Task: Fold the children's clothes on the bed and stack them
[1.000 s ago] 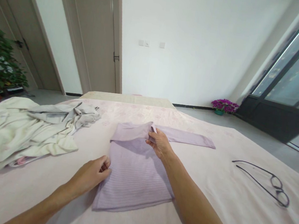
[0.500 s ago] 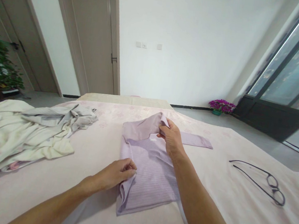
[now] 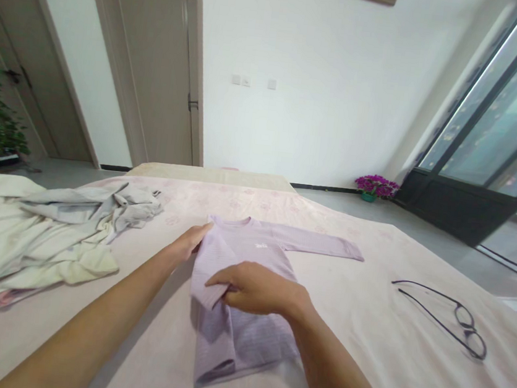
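Observation:
A lavender long-sleeved shirt (image 3: 261, 337) with fine stripes and a small white print on its chest lies front up on the bed-like surface. One sleeve stretches out to the right, while the left side is folded inward over the body. At the shirt's left shoulder, my left hand (image 3: 190, 241) grips the fabric edge, its fingertips partly hidden. My right hand (image 3: 259, 289) is closed on the end of the folded sleeve, which it holds over the middle of the shirt.
Rumpled cream and grey clothes (image 3: 63, 228) lie in a heap at the left. Black-framed glasses (image 3: 463, 323) rest on the pale pink sheet (image 3: 352, 354) at the right. Beyond stand a potted purple flower (image 3: 374, 187) and a closed door (image 3: 156, 64).
My right hand has come from the collar area down towards me, bringing the sleeve with it. My left hand has moved up to the shirt's left shoulder. The collar and chest print now show.

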A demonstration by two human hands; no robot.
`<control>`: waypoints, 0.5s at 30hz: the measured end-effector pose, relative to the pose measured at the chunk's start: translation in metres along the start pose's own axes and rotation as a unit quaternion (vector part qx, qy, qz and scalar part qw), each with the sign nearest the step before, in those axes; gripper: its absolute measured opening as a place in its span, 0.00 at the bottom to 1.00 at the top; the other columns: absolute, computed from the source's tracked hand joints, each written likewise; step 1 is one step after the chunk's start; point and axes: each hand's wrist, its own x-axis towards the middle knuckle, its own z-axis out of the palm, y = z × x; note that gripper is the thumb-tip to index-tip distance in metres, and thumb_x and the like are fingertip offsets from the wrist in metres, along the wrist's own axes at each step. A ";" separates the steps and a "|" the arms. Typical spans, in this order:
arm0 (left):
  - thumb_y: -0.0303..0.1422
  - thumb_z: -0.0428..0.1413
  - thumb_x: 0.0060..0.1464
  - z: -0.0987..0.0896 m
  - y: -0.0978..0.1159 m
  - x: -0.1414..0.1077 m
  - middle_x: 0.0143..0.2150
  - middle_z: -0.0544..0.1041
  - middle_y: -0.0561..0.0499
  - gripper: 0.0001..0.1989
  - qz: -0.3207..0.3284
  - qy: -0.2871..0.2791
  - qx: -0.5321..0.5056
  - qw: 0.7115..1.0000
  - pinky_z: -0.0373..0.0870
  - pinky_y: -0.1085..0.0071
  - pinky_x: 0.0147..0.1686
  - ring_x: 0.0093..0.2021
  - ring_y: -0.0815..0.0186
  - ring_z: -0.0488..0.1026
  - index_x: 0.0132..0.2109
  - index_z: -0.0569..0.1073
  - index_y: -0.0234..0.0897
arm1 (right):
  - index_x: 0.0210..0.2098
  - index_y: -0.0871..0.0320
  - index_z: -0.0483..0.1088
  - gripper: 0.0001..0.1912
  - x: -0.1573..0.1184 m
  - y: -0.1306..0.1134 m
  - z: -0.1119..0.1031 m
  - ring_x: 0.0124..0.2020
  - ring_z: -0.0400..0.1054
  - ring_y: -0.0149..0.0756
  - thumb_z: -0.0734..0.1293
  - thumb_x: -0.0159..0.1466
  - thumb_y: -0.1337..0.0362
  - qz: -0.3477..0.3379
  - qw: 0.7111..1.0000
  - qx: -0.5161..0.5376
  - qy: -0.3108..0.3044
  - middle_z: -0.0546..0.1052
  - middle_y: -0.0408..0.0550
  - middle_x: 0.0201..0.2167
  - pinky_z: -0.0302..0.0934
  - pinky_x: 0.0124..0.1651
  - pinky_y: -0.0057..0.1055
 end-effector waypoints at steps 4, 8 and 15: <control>0.37 0.61 0.54 0.005 0.001 0.018 0.28 0.77 0.52 0.12 -0.015 0.028 0.008 0.999 0.67 0.73 0.28 0.27 0.67 0.73 0.38 0.76 0.30 | 0.54 0.51 0.73 0.26 0.002 0.002 0.015 0.47 0.73 0.40 0.63 0.58 0.70 0.059 0.991 -0.096 -0.071 0.79 0.48 0.50 0.62 0.48 0.32; 0.38 0.55 0.62 0.009 0.005 0.035 0.48 0.75 0.46 0.16 -0.053 0.031 -0.008 0.998 0.75 0.63 0.42 0.42 0.64 0.75 0.52 0.72 0.33 | 0.50 0.52 0.75 0.22 -0.001 0.001 0.011 0.46 0.73 0.39 0.61 0.60 0.71 0.068 0.987 -0.141 -0.023 0.80 0.48 0.47 0.61 0.46 0.31; 0.39 0.55 0.62 0.012 0.001 0.051 0.55 0.72 0.44 0.19 -0.092 0.034 -0.014 0.995 0.74 0.57 0.48 0.50 0.60 0.73 0.56 0.69 0.35 | 0.44 0.55 0.75 0.16 -0.025 0.000 0.003 0.42 0.69 0.37 0.62 0.60 0.72 0.047 0.978 -0.192 0.065 0.78 0.48 0.39 0.57 0.44 0.31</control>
